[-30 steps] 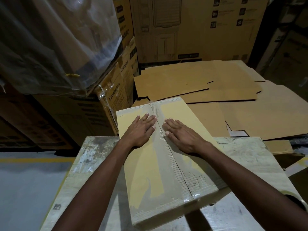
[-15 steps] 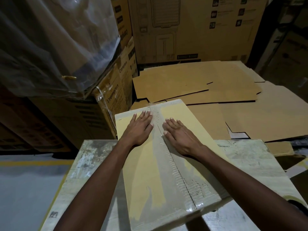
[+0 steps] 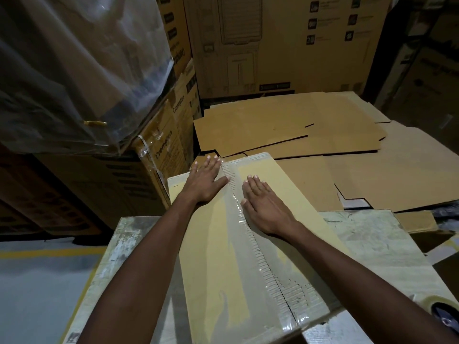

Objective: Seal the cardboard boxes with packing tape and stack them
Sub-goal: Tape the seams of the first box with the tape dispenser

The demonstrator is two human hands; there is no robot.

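Stacked printed cartons [image 3: 285, 45] wall off the far side. Flattened cardboard sheets [image 3: 285, 127] lie in front of them, and a plastic-wrapped load [image 3: 74, 70] looms on the left. On the scuffed table [image 3: 372, 244] near me lies the cardboard box [image 3: 211, 256], slanting away and overhanging the table's far edge.

Both my hands press flat on the far end of its top. My left hand [image 3: 205, 181] has its fingers straight and slightly spread, just left of the centre seam. My right hand [image 3: 263, 204] has its fingers together, just right of the seam. I judge they sit this way to rub the packing tape [image 3: 250, 244] down onto both flaps.

The box is pale yellow-brown. The tape runs the length of the seam, clear and glossy, rippled and wrinkled toward me. A tape roll [image 3: 444, 306] sits at the table's near right corner.
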